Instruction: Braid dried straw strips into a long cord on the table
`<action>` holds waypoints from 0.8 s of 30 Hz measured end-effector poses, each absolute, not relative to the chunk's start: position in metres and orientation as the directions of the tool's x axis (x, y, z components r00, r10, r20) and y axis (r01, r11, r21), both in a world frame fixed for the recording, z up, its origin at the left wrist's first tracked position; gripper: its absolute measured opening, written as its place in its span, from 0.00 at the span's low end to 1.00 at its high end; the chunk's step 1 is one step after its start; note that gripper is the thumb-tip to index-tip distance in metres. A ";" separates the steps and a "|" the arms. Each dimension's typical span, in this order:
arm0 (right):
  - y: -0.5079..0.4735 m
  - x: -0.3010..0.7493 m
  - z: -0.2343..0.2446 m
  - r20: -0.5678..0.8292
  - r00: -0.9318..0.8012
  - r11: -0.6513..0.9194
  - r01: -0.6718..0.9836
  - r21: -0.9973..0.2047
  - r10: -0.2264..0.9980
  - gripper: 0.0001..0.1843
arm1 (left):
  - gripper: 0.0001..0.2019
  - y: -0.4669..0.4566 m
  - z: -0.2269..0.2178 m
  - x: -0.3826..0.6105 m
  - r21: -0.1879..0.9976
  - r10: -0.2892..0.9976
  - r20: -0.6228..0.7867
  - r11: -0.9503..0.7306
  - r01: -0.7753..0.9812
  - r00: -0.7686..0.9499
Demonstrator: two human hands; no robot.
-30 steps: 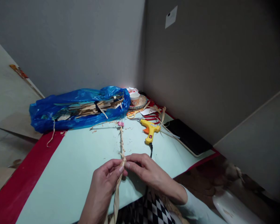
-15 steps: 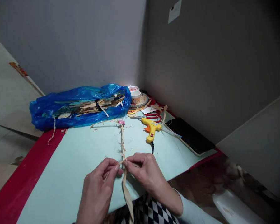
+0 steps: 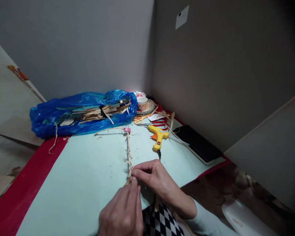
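Observation:
A thin braid of pale straw strips (image 3: 128, 150) runs across the light green tabletop (image 3: 88, 177) from a pink binder clip (image 3: 127, 129) toward me. My right hand (image 3: 154, 178) pinches the near end of the braid between thumb and forefinger. Just below it, my left hand (image 3: 123, 211) is closed, back up, with its fingertips on the loose strips at the same spot. The strips beneath the left hand are hidden.
A blue plastic bag (image 3: 81, 113) full of straw strips lies at the back. Near the corner are a paper cup (image 3: 142, 103) on a woven coaster, orange scissors (image 3: 140, 119), a yellow glue gun (image 3: 158, 136) and a dark tablet (image 3: 199, 143). Red border (image 3: 27, 186) edges the table's left.
My left hand has swung from the left of the braid to below it, turning back-up and covering the hanging strips. The right hand keeps its pinch, shifted slightly.

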State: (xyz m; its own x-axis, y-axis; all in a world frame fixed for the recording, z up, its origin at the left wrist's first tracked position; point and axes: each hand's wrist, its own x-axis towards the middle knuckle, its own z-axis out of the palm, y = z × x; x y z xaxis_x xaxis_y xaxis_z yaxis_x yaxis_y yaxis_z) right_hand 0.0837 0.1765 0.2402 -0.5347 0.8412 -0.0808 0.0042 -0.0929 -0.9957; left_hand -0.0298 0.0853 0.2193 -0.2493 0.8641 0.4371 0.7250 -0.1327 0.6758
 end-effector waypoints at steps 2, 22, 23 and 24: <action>0.177 0.084 0.239 -0.086 -0.528 -0.095 0.010 -0.995 0.845 0.14 | 0.09 0.090 0.232 -0.042 0.724 0.878 0.410 -0.148 0.674 -0.248; 0.159 0.099 0.239 0.103 -0.531 0.385 0.455 -0.803 0.841 0.15 | 0.13 0.130 0.238 -0.066 0.884 0.979 -0.097 0.166 0.436 -0.177; 0.157 0.099 0.240 0.111 -0.528 0.399 0.471 -0.787 0.842 0.14 | 0.13 0.131 0.238 -0.066 0.882 0.977 -0.102 0.176 0.438 -0.188; 0.155 0.099 0.240 0.119 -0.523 0.409 0.484 -0.774 0.844 0.14 | 0.13 0.131 0.237 -0.065 0.882 0.975 -0.112 0.187 0.433 -0.192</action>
State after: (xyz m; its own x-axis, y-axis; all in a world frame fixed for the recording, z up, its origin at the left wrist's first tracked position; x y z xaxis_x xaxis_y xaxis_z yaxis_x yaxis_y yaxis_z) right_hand 0.0994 0.1551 0.2403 -0.5233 0.8438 0.1191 0.4839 0.4093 -0.7735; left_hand -0.0650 0.1310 0.2372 -0.1924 0.9749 -0.1122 0.4328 0.1869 0.8819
